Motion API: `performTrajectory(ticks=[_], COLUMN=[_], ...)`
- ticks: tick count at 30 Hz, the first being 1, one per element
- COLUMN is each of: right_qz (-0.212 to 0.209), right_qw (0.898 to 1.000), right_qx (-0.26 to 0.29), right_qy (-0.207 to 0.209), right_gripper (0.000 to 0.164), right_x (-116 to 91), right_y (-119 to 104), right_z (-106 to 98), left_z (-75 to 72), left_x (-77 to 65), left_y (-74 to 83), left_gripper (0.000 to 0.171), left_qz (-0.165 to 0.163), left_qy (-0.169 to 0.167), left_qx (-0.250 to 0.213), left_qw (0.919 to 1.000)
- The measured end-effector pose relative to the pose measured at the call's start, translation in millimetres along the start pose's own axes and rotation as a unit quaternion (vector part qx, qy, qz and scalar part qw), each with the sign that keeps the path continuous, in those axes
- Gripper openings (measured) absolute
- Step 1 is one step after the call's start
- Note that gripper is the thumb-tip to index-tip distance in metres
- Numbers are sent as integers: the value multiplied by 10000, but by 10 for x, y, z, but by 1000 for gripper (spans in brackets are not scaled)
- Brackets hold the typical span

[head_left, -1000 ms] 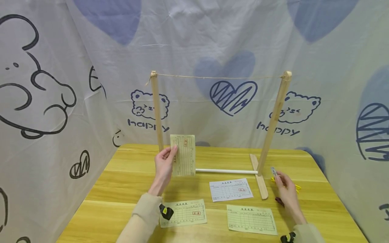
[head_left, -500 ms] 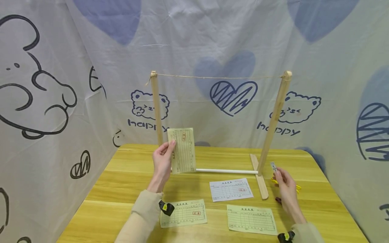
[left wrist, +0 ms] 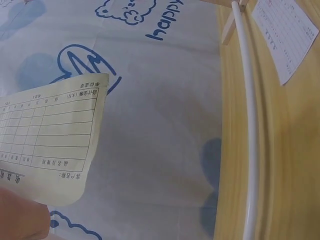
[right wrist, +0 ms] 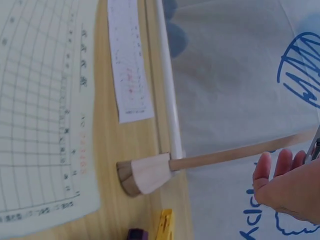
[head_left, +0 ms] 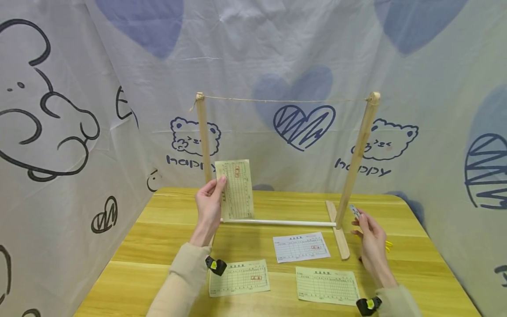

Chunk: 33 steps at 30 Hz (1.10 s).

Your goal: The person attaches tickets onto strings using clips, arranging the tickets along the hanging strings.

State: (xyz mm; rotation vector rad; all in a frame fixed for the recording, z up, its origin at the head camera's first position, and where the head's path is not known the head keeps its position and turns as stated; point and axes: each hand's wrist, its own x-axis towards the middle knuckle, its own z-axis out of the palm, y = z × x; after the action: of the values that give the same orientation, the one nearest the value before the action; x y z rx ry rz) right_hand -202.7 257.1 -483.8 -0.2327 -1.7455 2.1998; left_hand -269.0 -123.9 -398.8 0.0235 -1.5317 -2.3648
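My left hand (head_left: 207, 207) pinches a pale yellow receipt slip (head_left: 235, 189) by its left edge, thumb in front. The slip stands on its short side in the air, ahead of the left wooden post. Its printed lines show close up in the left wrist view, where the same slip (left wrist: 50, 130) bends slightly. Between thumb and fingers of my right hand (head_left: 372, 240) is a small grey clothes peg (head_left: 354, 211), held up beside the right post. Only a sliver of the peg (right wrist: 316, 146) shows in the right wrist view.
A thin string (head_left: 285, 101) runs between two wooden posts, with a white rod (head_left: 293, 223) low between them. On the table lie a white slip (head_left: 301, 248) and two yellow slips (head_left: 239, 281) (head_left: 326, 286). Yellow (right wrist: 165, 227) and dark purple pegs (right wrist: 137, 234) lie by the right hand.
My left hand has raised the receipt slip and shifted it slightly left. My right hand has lifted a little with the grey clothes peg, which now tilts more to the left.
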Motion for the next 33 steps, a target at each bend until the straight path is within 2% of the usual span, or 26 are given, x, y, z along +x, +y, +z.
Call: performTrajectory(ticks=[13,17,25,33], right_qz=[114,164,112,31], right_qw=[9917,9833,9595,9446], right_qx=[1275,1810,2788,3253], right_qy=[-124,39,376,444], right_gripper=[39,34,17,22], right_x=[-21,-16,17,28], right_y=[-254,-323,-419,-554], right_z=[181,240,367,507], left_z=[83,97,125,178], left_x=[24,34,67,115], left_y=[106,130,179,255], left_gripper=[11,8,5,9], left_qz=[114,126,156,248], left_qy=[12,-15,-120,-134], left_qx=[-192,-197,-75,-170], left_qw=[9997,9997,9998,9995])
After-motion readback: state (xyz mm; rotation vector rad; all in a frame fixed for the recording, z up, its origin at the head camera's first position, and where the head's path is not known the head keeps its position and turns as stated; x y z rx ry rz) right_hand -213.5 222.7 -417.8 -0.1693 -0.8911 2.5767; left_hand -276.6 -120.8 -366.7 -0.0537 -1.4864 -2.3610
